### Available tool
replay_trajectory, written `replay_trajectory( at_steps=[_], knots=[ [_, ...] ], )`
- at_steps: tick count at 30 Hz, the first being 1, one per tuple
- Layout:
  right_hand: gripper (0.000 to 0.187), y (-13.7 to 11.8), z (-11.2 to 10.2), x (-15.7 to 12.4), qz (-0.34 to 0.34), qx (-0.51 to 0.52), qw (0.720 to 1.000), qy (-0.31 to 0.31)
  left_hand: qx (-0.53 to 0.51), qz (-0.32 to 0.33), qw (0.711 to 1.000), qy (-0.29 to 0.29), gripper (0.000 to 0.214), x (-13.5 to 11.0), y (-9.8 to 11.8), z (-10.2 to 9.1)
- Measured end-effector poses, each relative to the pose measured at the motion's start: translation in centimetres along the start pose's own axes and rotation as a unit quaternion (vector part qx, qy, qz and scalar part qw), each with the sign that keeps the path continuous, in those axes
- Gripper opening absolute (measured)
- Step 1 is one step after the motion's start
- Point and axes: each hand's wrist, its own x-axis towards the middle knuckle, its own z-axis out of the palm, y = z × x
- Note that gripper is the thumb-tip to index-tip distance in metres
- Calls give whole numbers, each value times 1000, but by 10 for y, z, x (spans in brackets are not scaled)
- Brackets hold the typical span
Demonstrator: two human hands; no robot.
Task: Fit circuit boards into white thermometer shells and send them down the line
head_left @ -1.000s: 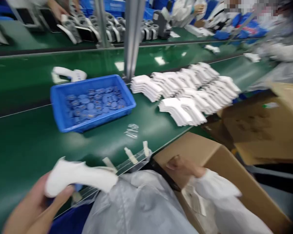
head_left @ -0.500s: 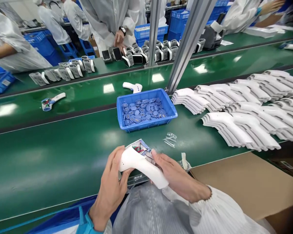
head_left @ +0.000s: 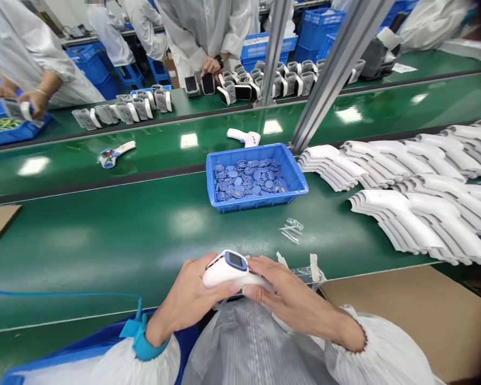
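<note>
Both my hands hold one white thermometer gun [head_left: 228, 270] low over the near edge of the green belt [head_left: 104, 235]. Its small blue-framed screen faces up. My left hand [head_left: 188, 299] wraps the body from the left and my right hand [head_left: 288, 297] presses on it from the right, fingers closed round it. Beyond them a blue tray [head_left: 256, 179] holds several round blue circuit boards. Rows of white half shells [head_left: 417, 187] lie stacked to the right.
A small clear plastic bag [head_left: 291, 230] lies on the belt. A cardboard box [head_left: 417, 315] stands at lower right. Slanted metal posts [head_left: 336, 69] rise behind the tray. A finished gun [head_left: 244, 138] and an open one [head_left: 114, 155] lie farther back. People in white coats work across the line.
The gun has been turned over: its open side with wires showed before, and its screen faces up now. Both hands sit lower and closer to my body.
</note>
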Motion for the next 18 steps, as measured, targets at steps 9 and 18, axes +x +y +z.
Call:
replay_trajectory(
  at_steps=[9,18],
  knots=[
    [43,-9,8,31,55,113,991,-37,-102,-51,993,43,43,11,-9,-3],
    [60,-8,13,62,114,89,988,58,22,29,995,-91,43,41,1,-92]
  ],
)
